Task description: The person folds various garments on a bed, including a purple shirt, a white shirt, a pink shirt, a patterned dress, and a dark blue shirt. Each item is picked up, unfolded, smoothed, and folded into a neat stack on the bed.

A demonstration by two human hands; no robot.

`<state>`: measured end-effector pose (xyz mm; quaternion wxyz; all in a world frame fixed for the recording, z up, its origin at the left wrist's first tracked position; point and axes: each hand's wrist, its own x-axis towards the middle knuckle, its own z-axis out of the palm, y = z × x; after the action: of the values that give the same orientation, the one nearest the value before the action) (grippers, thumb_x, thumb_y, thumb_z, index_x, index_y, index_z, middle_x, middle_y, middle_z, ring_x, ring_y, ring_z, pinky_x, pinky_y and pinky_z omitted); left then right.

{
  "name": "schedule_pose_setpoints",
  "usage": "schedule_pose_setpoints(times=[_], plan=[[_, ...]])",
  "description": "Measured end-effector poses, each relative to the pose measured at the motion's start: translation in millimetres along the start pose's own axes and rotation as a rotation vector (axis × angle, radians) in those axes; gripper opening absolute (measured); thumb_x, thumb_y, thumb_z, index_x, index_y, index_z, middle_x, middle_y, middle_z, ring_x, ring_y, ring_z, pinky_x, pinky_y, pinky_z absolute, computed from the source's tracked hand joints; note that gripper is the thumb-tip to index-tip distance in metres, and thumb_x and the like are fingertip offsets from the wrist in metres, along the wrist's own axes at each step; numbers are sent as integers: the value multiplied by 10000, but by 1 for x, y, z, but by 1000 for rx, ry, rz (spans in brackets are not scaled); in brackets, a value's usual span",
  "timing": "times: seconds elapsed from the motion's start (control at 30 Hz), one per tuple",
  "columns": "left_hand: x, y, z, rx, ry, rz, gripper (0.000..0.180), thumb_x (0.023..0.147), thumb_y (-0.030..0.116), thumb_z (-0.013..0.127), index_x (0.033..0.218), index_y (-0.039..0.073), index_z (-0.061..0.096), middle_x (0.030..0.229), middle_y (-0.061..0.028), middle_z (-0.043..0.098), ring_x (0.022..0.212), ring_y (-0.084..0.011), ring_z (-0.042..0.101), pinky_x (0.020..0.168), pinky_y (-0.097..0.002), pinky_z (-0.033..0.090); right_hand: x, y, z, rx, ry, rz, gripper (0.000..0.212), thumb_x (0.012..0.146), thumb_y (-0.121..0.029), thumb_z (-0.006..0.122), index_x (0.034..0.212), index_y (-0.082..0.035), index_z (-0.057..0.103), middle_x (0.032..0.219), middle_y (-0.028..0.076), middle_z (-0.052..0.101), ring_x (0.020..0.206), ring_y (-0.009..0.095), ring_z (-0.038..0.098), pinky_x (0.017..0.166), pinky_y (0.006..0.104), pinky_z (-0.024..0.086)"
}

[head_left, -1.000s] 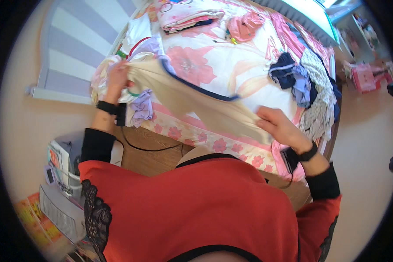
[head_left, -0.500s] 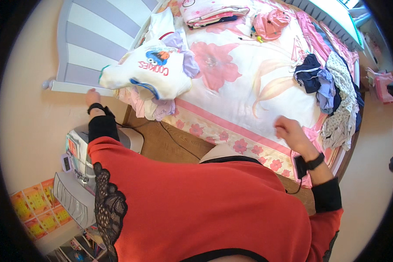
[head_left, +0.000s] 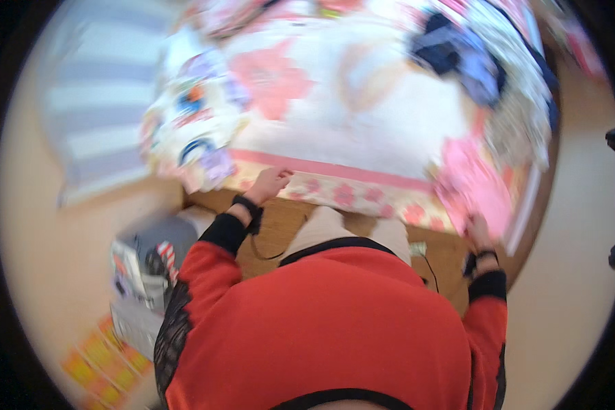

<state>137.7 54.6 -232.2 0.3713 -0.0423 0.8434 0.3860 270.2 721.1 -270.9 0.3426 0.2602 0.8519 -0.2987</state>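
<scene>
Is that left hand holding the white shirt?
No, the left hand is near the front edge of the flowered bedspread, and the white shirt lies apart from that hand.

The scene is bright and soft-lit, palest across the white middle of the bedspread [head_left: 389,130], where detail washes out; the floorboards [head_left: 273,236] at the near edge of the bed are darker; motion blur smears the striped panel [head_left: 109,116] at far left, the heaped clothes [head_left: 519,123] at far right and the print on the white garment [head_left: 212,126]; the red top [head_left: 321,307], nearest, looks crisper; fisheye distortion bows the bed's right edge, and a black rounded border darkens the corners.
</scene>
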Motion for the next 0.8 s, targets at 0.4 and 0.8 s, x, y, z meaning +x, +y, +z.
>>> schedule_pose_setpoints(times=[0.4, 0.8], plan=[[-3, 145, 170, 9, -345, -189, 278, 919, 66, 602, 1190, 23, 647, 1011, -99, 710, 917, -167, 675, 823, -303, 540, 138, 67, 24, 87, 322, -174, 242, 816, -176, 621, 983, -2, 644, 881, 223, 676, 877, 414, 637, 805, 439, 513], [-15, 183, 200, -93, -288, -445, 259, 961, 46, 577, 1209, -15, 615, 1045, -88, 694, 949, -139, 669, 848, -283, 543, 282, -8, 14, 214, 449, 195, 279, 852, -289, 635, 953, -30, 666, 998, 219, 681, 987, 406, 636, 859, 491, 496]])
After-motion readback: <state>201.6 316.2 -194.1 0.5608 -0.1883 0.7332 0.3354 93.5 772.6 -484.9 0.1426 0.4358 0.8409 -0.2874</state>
